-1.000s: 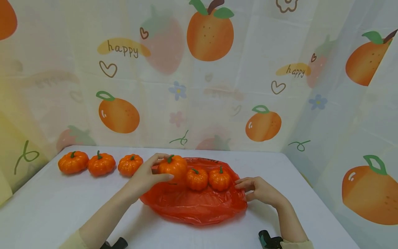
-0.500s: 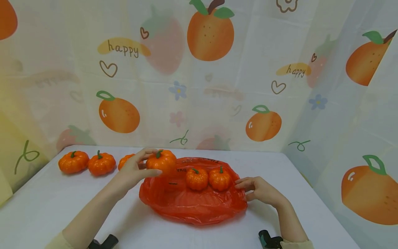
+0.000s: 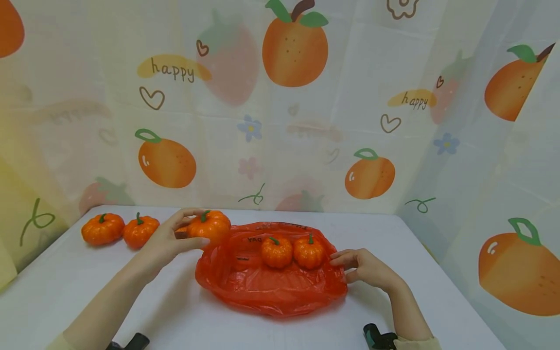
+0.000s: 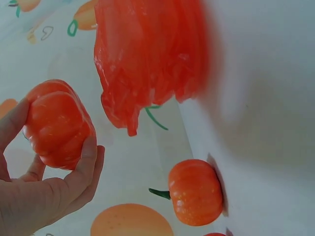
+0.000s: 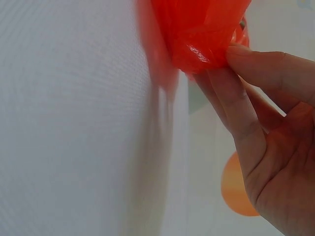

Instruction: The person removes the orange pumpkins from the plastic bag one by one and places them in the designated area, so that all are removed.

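Observation:
My left hand point(image 3: 166, 240) grips a small orange pumpkin point(image 3: 213, 229) with a green stem, thumb on the near side and fingers round the far side. This pumpkin is held up above the table, over the left edge of a red plastic bag point(image 3: 271, 296) in the head view. Two more pumpkins, one left point(image 3: 276, 255) and one right point(image 3: 309, 255), sit inside the spread bag. At the bag's right edge, my right hand point(image 3: 369, 268) pinches the plastic between thumb and fingers, as the right wrist view shows at the bag's edge point(image 5: 202, 51).
On the white table point(image 3: 175, 311) at the back left stand an outer pumpkin point(image 3: 102, 229) and an inner pumpkin point(image 3: 139, 232). Another pumpkin beside them is mostly hidden behind my left hand. A fruit-printed curtain point(image 3: 297, 160) hangs close behind the table.
My left hand has carried its pumpkin leftward from inside the bag to the bag's left edge, covering the third pumpkin of the row. The right hand and the bag have stayed put.

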`<state>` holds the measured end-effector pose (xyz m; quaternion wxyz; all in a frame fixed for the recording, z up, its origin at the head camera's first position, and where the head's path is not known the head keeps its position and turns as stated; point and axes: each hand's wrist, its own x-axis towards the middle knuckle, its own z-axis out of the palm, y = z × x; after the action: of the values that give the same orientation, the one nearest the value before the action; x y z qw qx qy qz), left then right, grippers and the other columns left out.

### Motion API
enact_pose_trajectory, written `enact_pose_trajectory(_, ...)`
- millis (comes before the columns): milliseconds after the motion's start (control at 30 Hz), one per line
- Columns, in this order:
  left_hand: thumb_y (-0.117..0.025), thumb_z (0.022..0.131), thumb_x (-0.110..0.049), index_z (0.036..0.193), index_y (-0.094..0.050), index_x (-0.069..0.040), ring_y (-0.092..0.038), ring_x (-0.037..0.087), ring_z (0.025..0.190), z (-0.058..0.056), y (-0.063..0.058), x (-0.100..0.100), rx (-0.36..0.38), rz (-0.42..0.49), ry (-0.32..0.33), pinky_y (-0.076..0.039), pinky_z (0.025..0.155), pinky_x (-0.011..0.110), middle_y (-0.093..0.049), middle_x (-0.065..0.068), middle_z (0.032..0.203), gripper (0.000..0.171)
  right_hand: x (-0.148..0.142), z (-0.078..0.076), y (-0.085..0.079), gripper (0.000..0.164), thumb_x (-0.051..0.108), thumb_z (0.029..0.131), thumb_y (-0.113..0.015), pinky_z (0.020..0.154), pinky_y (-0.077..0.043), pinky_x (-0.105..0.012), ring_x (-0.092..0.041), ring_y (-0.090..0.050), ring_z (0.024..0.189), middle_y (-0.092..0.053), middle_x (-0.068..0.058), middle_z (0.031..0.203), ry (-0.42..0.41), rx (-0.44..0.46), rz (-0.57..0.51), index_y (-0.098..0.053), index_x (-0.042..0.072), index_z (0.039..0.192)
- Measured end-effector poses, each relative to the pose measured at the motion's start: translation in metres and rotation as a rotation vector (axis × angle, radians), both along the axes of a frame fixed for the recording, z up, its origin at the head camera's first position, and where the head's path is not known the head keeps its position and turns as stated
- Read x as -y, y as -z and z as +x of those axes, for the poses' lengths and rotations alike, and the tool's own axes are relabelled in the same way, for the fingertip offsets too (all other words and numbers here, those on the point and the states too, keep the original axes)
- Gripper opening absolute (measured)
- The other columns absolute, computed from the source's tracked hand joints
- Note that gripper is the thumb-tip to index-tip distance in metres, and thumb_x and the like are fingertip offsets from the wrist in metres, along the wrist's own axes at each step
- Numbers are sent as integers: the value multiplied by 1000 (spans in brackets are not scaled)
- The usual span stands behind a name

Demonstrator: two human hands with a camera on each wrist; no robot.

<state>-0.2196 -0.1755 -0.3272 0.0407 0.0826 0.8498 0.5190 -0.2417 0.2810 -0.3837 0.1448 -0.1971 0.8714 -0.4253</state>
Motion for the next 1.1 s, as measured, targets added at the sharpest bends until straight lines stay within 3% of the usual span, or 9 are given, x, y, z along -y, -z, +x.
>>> enact_pose_trajectory(400,-70,89,-43,158,-20,-17,-33,46,142,-6,7,30,57,-70,-3,-40,105,66,-22,23,162,89,1,2,-2,42,2,82,-64,99,-54,-53,-43,-61,121,-54,-27,141,3,1,0,-67,-1,123)
enact_pose_trajectory(667,-69,88,-47,156,-26,-11,-39,42,138,-7,12,47,70,-133,-10,-42,105,63,-35,22,157,89,1,2,-2,42,2,81,-64,99,-54,-54,-44,-60,121,-53,-28,141,-5,-3,4,-66,-2,124)
enact_pose_trajectory(900,-68,90,-44,154,-30,-6,-47,38,134,-9,21,62,30,-154,-2,-45,103,58,-42,23,152,83,1,2,-2,42,2,82,-65,99,-54,-54,-44,-61,121,-53,-28,142,5,6,3,-66,-1,124)
enact_pose_trajectory(1100,-67,91,-40,153,-25,4,-43,42,135,-13,31,75,64,-177,47,-48,103,55,-33,30,155,86,1,2,-1,43,2,82,-65,98,-54,-54,-43,-62,119,-53,-29,141,-18,-1,-17,-66,-3,124)
